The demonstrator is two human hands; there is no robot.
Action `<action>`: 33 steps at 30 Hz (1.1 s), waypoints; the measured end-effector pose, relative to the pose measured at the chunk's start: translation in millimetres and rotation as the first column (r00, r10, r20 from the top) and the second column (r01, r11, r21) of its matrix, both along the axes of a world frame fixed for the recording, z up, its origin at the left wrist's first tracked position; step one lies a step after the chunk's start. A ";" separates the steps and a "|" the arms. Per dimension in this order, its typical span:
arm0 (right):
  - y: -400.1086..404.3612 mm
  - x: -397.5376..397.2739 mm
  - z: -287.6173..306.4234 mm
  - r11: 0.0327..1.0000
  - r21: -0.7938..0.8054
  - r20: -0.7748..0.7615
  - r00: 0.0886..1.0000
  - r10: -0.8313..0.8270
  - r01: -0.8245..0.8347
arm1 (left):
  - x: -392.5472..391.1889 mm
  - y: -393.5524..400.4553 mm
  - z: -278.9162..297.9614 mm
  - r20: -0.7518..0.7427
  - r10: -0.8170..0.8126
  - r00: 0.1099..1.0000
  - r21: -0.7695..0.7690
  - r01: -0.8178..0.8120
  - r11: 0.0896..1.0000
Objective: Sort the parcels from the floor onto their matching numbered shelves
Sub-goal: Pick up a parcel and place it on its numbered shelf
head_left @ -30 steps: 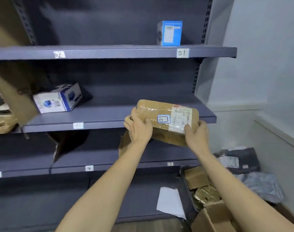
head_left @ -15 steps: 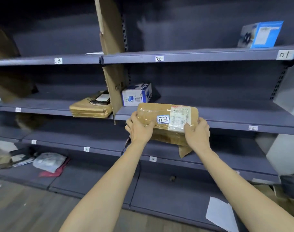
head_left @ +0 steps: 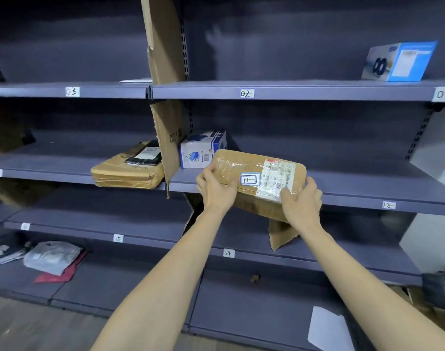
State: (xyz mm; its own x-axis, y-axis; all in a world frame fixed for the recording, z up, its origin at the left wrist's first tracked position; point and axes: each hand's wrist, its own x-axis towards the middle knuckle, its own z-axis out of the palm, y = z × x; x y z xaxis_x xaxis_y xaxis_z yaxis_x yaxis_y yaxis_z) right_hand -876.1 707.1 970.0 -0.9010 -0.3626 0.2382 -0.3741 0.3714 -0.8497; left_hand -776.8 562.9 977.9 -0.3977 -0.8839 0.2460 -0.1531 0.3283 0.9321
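Between both hands, parcel (head_left: pixel 257 181) lengthwise left-right

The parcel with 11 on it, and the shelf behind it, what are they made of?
The parcel looks like brown cardboard wrapped in shiny clear tape, which glints and wrinkles. The shelf seems painted metal: matte grey-blue, thin straight edges, slotted uprights behind.

Brown cardboard parcel (head_left: pixel 258 182), wrapped in glossy clear tape, white paper label; shelves (head_left: pixel 317 91) matt grey-blue metal; the divider (head_left: pixel 165 72) is rough, torn-edged cardboard.
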 end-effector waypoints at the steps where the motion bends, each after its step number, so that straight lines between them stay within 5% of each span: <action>1: -2.8 -9.7 0.7 1.000 0.000 0.013 1.000 -0.008 0.008 | -10.9 -4.2 0.6 -0.002 -0.012 1.000 -0.013 0.012 1.000; 15: -68.9 -95.9 -11.8 0.998 -0.001 0.192 0.979 0.065 -0.066 | -121.7 -90.5 -1.3 -0.061 -0.135 0.989 -0.030 0.134 0.991; 21: -112.7 -104.7 -7.5 0.995 0.041 0.020 0.995 -0.096 0.095 | -147.0 -109.0 -10.5 -0.026 -0.267 0.963 0.048 0.268 0.962; 24: -133.1 -107.7 -6.3 0.999 -0.023 0.073 0.997 -0.020 0.021 | -144.0 -128.7 -6.5 0.039 -0.325 0.945 0.060 0.322 0.945; 33: -206.8 -106.6 -11.7 0.976 0.124 0.004 0.983 0.183 -0.182 | -121.5 -162.9 -27.0 0.175 -0.222 0.959 -0.275 0.264 0.924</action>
State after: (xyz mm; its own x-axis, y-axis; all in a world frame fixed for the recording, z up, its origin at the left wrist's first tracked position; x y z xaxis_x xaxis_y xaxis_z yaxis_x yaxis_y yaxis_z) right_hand -982.7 500.3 958.4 -0.8153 -0.5476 0.1881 -0.4514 0.3977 -0.7988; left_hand -898.3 400.0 950.9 -0.6397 -0.6524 0.4064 -0.1539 0.6268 0.7638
